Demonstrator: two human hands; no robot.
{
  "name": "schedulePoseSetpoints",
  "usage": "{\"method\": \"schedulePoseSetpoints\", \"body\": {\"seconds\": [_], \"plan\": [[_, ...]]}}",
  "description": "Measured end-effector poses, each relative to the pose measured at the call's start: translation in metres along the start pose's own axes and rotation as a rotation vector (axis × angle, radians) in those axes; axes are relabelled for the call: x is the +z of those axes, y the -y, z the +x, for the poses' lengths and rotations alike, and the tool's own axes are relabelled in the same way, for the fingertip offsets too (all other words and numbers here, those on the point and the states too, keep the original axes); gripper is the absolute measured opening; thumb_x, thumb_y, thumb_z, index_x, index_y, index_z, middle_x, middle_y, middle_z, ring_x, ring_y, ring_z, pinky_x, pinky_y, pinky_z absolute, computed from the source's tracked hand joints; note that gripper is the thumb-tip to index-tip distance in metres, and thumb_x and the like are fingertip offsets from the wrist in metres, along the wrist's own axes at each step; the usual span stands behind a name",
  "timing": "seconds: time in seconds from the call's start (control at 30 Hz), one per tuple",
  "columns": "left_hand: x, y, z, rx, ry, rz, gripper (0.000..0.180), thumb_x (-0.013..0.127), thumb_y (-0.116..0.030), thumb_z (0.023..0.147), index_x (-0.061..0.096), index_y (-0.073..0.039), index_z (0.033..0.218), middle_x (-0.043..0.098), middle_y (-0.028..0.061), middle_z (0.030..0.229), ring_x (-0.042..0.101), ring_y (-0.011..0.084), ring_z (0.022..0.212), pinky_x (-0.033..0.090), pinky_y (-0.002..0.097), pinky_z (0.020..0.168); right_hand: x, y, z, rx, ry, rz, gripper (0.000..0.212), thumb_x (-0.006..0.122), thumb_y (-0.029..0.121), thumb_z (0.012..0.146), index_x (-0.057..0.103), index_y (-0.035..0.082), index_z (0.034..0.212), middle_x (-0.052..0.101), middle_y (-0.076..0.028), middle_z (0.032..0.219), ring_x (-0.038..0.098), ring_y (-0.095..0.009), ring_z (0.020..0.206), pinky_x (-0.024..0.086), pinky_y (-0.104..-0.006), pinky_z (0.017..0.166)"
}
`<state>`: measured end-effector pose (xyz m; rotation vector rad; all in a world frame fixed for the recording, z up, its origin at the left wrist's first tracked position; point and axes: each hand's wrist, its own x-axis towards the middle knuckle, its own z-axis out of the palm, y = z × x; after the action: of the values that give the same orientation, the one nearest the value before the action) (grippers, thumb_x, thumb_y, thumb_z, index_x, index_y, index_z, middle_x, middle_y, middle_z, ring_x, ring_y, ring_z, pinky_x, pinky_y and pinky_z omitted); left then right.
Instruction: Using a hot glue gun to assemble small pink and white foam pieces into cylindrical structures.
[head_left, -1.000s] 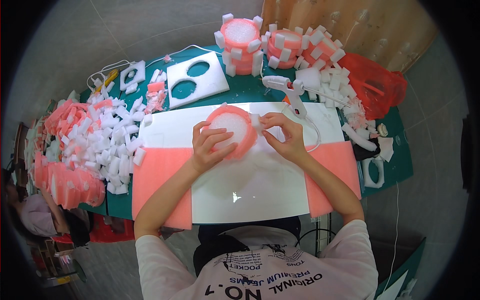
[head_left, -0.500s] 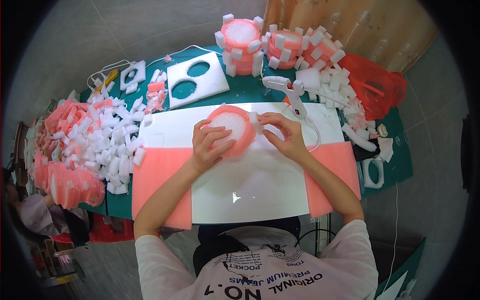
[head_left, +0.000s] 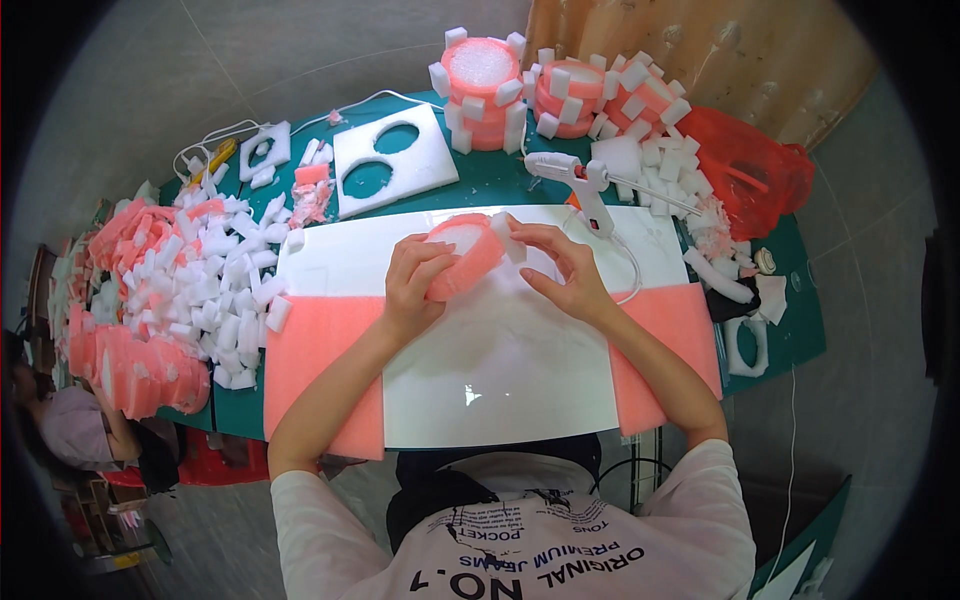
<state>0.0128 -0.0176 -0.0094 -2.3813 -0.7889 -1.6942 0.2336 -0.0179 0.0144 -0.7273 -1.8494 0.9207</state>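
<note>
My left hand (head_left: 415, 285) grips a pink foam ring (head_left: 478, 268) with a white foam disc (head_left: 458, 237) in its middle. The ring is tilted above the white board, its pink side facing me. Against its right side stands a small white foam block (head_left: 508, 238). My right hand (head_left: 563, 268) has its fingertips on that block, with the thumb lower and a little apart. Beyond the right hand a white glue gun (head_left: 572, 178) rests on its stand near the board's far edge.
A white board (head_left: 500, 390) lies between pink foam sheets (head_left: 325, 375). Heaped white foam blocks (head_left: 225, 290) and stacked pink rings (head_left: 155, 370) fill the left. Finished-looking ring stacks (head_left: 485, 115) and a red bag (head_left: 745, 170) stand behind. Another person (head_left: 85, 425) sits at far left.
The ring has been tipped up and turned, so its pink side shows more and its white face less. Both hands have shifted slightly with it. The glue gun has not moved.
</note>
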Motion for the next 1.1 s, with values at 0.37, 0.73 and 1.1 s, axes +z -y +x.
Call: {"method": "schedulePoseSetpoints", "body": {"seconds": [0.37, 0.73, 1.1], "plan": [[0.0027, -0.0015, -0.0029, -0.116, 0.029, -0.023, 0.052, 0.064, 0.011, 0.056, 0.048, -0.005, 0.103, 0.056, 0.0104, 0.087, 0.052, 0.0293, 0.078, 0.046, 0.0365, 0.070, -0.0004, 0.0047, 0.0024, -0.011, 0.015, -0.041, 0.046, 0.060, 0.001, 0.068, 0.050, 0.008, 0.112, 0.050, -0.007, 0.122, 0.050, -0.020, 0.100, 0.044, -0.0300, 0.081], [0.0015, -0.0014, -0.0037, -0.265, 0.065, -0.181, 0.048, 0.068, 0.005, 0.063, 0.048, -0.007, 0.105, 0.053, 0.0110, 0.087, 0.053, 0.0249, 0.077, 0.044, 0.0304, 0.065, -0.0016, 0.0005, 0.0025, 0.069, 0.037, 0.109, 0.048, 0.054, -0.003, 0.073, 0.045, 0.004, 0.119, 0.048, -0.009, 0.123, 0.050, -0.019, 0.106, 0.043, -0.0307, 0.086], [-0.0007, -0.0006, -0.0036, -0.400, 0.081, -0.252, 0.043, 0.067, 0.001, 0.068, 0.047, -0.005, 0.105, 0.053, 0.0127, 0.089, 0.053, 0.0246, 0.079, 0.043, 0.0296, 0.070, -0.0014, -0.0029, 0.0023, 0.143, 0.017, 0.208, 0.039, 0.052, -0.002, 0.080, 0.045, 0.001, 0.118, 0.050, -0.011, 0.119, 0.051, -0.019, 0.108, 0.041, -0.0311, 0.092]]}}
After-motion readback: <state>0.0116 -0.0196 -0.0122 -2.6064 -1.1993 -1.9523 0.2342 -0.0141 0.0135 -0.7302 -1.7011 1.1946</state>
